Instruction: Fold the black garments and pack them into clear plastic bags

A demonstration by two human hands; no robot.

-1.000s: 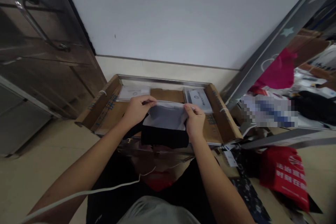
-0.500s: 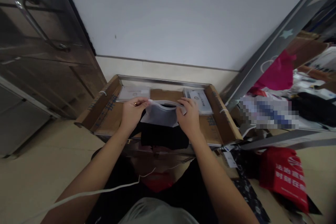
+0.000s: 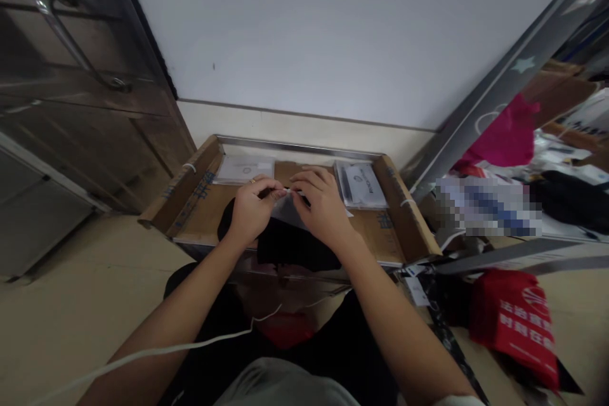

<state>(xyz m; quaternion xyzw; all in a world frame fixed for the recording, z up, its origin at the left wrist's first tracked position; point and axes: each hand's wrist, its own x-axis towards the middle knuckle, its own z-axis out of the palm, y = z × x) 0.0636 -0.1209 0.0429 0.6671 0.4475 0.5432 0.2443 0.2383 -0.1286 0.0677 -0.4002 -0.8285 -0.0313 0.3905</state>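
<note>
My left hand (image 3: 255, 206) and my right hand (image 3: 320, 203) meet over the middle of the cardboard tray. Both pinch the top edge of a translucent plastic bag (image 3: 287, 209), their fingertips almost touching. Most of the bag is covered by my hands. Just below it, black cloth (image 3: 297, 246) hangs over the tray's front edge. Whether the cloth is inside the bag or under it I cannot tell.
The cardboard tray (image 3: 190, 219) has raised side walls. Flat packets lie in it, one at the back left (image 3: 245, 169) and a printed stack (image 3: 360, 185) at the right. A cluttered shelf (image 3: 566, 219) and a red bag (image 3: 516, 323) are on the right. A white cable (image 3: 190, 346) crosses my lap.
My hands have come together from the bag's two sides to its middle. Its mouth, which gaped between them, is now pinched and mostly hidden.
</note>
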